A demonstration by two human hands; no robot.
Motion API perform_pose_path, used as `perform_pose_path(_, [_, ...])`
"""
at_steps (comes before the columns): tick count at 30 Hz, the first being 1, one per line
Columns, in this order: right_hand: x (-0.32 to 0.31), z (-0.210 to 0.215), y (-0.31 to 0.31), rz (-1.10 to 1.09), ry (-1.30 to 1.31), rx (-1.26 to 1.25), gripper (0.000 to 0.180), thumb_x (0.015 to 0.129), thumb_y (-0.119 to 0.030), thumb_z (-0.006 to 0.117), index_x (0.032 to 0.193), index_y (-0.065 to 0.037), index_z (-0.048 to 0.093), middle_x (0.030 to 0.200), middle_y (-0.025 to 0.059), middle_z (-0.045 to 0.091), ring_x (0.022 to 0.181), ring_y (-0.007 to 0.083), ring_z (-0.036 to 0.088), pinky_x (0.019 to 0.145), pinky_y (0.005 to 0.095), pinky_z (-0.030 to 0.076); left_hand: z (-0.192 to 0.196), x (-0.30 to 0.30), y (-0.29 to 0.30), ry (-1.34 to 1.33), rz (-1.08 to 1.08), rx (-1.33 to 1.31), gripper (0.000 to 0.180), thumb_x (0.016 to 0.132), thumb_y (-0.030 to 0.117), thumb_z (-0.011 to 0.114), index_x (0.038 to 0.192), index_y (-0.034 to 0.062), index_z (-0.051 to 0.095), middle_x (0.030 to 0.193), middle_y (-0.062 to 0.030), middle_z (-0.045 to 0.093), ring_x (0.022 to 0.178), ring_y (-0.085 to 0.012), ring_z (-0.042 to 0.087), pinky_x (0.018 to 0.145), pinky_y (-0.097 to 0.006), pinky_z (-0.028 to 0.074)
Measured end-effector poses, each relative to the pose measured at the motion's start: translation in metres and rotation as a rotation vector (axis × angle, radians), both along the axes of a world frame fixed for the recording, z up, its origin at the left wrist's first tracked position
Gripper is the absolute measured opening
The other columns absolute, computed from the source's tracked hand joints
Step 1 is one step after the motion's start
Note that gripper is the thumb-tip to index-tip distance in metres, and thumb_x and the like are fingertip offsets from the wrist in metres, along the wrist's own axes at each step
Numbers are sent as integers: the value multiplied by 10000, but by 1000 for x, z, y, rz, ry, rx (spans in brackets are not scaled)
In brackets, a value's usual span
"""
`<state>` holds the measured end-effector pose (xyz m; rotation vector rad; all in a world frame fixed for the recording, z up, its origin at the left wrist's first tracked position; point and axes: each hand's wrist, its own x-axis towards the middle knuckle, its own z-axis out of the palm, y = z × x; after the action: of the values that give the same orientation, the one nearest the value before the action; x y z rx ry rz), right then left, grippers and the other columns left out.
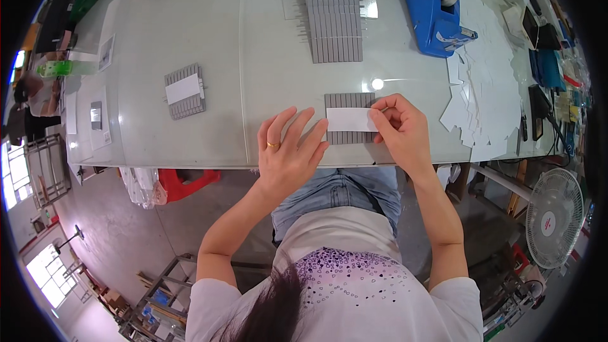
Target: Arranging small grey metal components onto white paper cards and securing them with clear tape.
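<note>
So, left hand (288, 152) lies flat with fingers spread at the left end of the white label (351, 120), right hand (400, 128) pinches its right end, over the grey strip bundle (349, 118) near the surface's (190, 38) front edge.

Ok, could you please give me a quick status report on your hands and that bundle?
Left hand flat, fingertips on white label. Right hand pinching label's right end. Label across grey strip bundle at table edge. Nothing in the way.

A single head-worn fisheye camera looks steeply down from close above, facing the pale grey bench (190, 25), its far edge bending toward the rim.
</note>
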<state>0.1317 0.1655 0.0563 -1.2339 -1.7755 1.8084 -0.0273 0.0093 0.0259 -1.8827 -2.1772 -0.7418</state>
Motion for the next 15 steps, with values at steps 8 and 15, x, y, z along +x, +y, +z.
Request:
perform_pose_path(8, [2,-4,-4,13,-12,51,94,926,-84,633,957,0,605,702,5,616,561,50,537,517,204,427,-2,2,-4,81,-13,12,329,792,222,721,1115,162,712,1269,-49,574,1241,-279,458,987,-438,381])
perform_pose_path(15, [9,-1,3,-41,2,67,94,927,-85,636,978,-9,614,711,-1,602,551,46,525,499,201,399,3,4,-1,185,-39,-23,417,761,263,745,1146,130,657,1245,-48,596,1224,-264,495,936,-422,439])
